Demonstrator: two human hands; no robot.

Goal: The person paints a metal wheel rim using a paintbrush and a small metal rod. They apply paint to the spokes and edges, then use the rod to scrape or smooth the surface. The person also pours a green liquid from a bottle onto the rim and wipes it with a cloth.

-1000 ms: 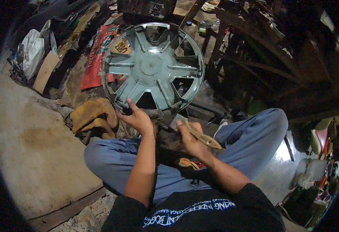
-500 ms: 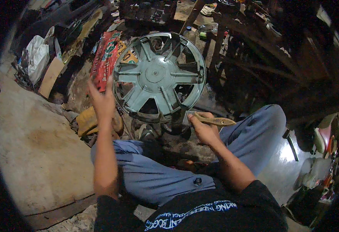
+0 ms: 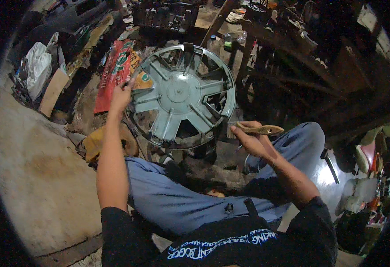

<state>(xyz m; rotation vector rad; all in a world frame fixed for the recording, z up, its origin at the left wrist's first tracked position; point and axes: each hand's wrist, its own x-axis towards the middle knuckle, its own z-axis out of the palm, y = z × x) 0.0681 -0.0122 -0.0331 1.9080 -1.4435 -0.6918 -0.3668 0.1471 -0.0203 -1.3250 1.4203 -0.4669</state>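
Note:
A grey-green wheel cover (image 3: 178,91) with broad spokes stands before me, its round hub toward me. My left hand (image 3: 121,97) is closed on its left rim, the fingertips partly hidden at the edge. My right hand (image 3: 253,139) grips a paintbrush (image 3: 266,129) by its wooden handle, close to the cover's lower right rim. The brush points left, and its bristle end shows only faintly against the dark ground.
A red printed sheet (image 3: 108,84) lies left of the cover, with a yellow piece (image 3: 143,81) behind the rim. A yellowish lump (image 3: 100,143) sits below my left wrist. Dark timber (image 3: 310,80) fills the right; a bottle (image 3: 213,43) stands beyond the cover.
My left hand has gone from spread fingers beside the rim to a hold on it. The cover appears slightly turned and lower. My right hand with the paintbrush has moved right, away from the rim.

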